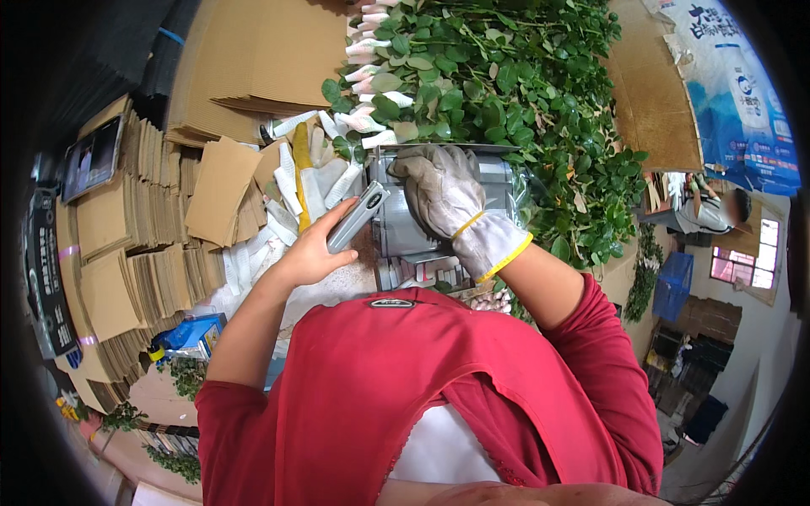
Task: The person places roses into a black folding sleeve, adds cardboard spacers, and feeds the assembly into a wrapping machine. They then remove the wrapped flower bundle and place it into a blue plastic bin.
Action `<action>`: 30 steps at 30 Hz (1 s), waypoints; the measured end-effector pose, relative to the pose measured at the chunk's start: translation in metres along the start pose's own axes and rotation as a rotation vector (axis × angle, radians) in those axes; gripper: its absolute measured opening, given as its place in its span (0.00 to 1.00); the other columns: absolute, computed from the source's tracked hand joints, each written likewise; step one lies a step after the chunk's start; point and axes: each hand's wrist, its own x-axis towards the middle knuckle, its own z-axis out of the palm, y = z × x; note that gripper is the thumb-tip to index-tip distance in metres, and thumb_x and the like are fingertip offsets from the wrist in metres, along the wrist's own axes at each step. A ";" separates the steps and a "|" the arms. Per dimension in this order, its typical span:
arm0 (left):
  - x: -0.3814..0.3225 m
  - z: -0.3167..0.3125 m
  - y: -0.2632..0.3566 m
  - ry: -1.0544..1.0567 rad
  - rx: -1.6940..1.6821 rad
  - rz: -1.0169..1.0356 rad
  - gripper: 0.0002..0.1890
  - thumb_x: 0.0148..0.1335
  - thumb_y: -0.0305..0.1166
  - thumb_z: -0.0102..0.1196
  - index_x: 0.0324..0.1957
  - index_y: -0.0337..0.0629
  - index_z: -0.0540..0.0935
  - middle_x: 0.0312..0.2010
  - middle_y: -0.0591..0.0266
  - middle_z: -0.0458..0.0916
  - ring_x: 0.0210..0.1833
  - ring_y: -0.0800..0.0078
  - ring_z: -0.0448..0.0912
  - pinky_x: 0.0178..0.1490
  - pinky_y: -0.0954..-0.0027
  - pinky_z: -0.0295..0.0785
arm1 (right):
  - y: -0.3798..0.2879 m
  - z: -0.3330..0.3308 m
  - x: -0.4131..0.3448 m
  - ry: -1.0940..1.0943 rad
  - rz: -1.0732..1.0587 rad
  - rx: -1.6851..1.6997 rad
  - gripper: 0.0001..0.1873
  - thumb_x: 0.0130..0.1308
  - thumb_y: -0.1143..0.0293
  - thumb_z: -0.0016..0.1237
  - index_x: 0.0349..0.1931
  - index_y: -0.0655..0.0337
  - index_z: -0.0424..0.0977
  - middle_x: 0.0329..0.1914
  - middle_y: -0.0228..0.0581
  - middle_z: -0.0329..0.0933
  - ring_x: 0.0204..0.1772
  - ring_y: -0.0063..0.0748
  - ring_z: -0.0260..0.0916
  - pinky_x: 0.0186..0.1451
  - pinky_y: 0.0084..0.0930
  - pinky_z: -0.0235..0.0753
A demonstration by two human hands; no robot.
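Note:
My bare left hand (314,248) grips a grey stapler (356,218), held at a slant beside a grey trough-shaped holder (393,224). My right hand (448,190), in a soiled pale work glove with a yellow-edged cuff, rests over this holder with the fingers bent at its far side. The palm and fingertips are hidden, so whether they grip anything does not show. Clear plastic film (522,196) sticks out at the holder's right end. Beyond it lies a broad heap of green leafy stems (506,82), their left ends in white mesh sleeves (364,120).
Stacked cardboard sheets (278,57) and folded cardboard pieces (126,234) fill the left side, with a phone-like screen (93,158) leaning there. A yellow-and-white glove (305,183) lies among loose sleeves. Far right, another person (702,212) stands near a blue crate (672,286).

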 end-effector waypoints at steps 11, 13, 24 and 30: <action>-0.006 -0.004 0.008 -0.026 -0.059 -0.123 0.43 0.46 0.23 0.58 0.68 0.47 0.59 0.59 0.57 0.70 0.55 0.71 0.71 0.58 0.73 0.65 | 0.004 0.001 0.001 0.062 -0.028 0.018 0.09 0.55 0.75 0.49 0.35 0.47 0.74 0.38 0.33 0.75 0.46 0.47 0.69 0.47 0.43 0.66; -0.003 -0.004 0.006 -0.011 -0.028 -0.083 0.43 0.46 0.23 0.59 0.68 0.46 0.59 0.57 0.58 0.71 0.52 0.72 0.73 0.56 0.73 0.66 | 0.005 0.002 0.000 0.072 -0.044 0.042 0.09 0.55 0.74 0.49 0.35 0.47 0.74 0.38 0.33 0.75 0.45 0.47 0.69 0.47 0.43 0.66; 0.008 -0.002 0.017 0.089 0.259 -0.106 0.32 0.53 0.31 0.61 0.61 0.37 0.67 0.40 0.53 0.80 0.43 0.65 0.77 0.51 0.67 0.70 | 0.005 0.002 -0.004 0.055 -0.010 0.015 0.12 0.54 0.73 0.51 0.39 0.46 0.72 0.41 0.32 0.74 0.47 0.46 0.68 0.47 0.46 0.64; -0.003 -0.008 -0.009 -0.048 -0.111 -0.149 0.36 0.52 0.31 0.61 0.63 0.37 0.62 0.45 0.53 0.77 0.46 0.67 0.76 0.51 0.68 0.71 | 0.006 0.002 -0.001 0.010 0.012 0.005 0.10 0.55 0.73 0.48 0.37 0.46 0.75 0.41 0.34 0.75 0.48 0.47 0.68 0.48 0.46 0.65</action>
